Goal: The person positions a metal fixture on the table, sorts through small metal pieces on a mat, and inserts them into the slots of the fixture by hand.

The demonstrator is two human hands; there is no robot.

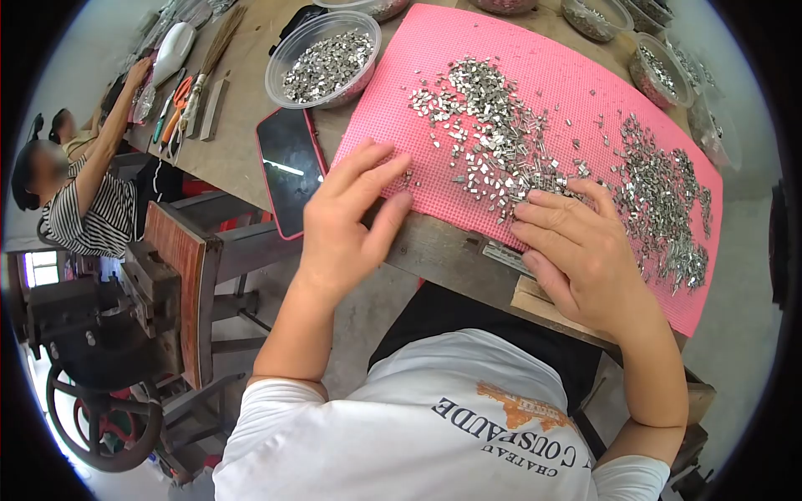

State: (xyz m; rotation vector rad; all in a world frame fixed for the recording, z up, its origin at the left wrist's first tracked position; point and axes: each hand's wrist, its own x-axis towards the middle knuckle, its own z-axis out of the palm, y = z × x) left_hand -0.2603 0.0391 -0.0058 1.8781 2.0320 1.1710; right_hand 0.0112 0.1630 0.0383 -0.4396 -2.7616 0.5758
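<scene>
A pink textured mat (401, 108) covers much of the table before me, strewn with small shiny metal pieces (493, 117). My left hand (347, 217) is at the mat's near left edge, thumb and fingers apart, holding nothing visible. Over the near middle edge, my right hand (581, 250) has its fingers extended onto the loose pieces, several of them right by the fingertips. It hides part of the heap, and whether a piece is under the fingers I cannot tell. A second spread of metal pieces (660, 200) lies to the right of that hand.
A clear plastic bowl (368, 29) of metal pieces stands left of the mat, near a phone (288, 167). More bowls (660, 71) line the far right. Pliers (175, 113) and a metal bar (215, 108) lie left. A person (88, 192) sits beyond, near a machine with a handwheel (104, 417).
</scene>
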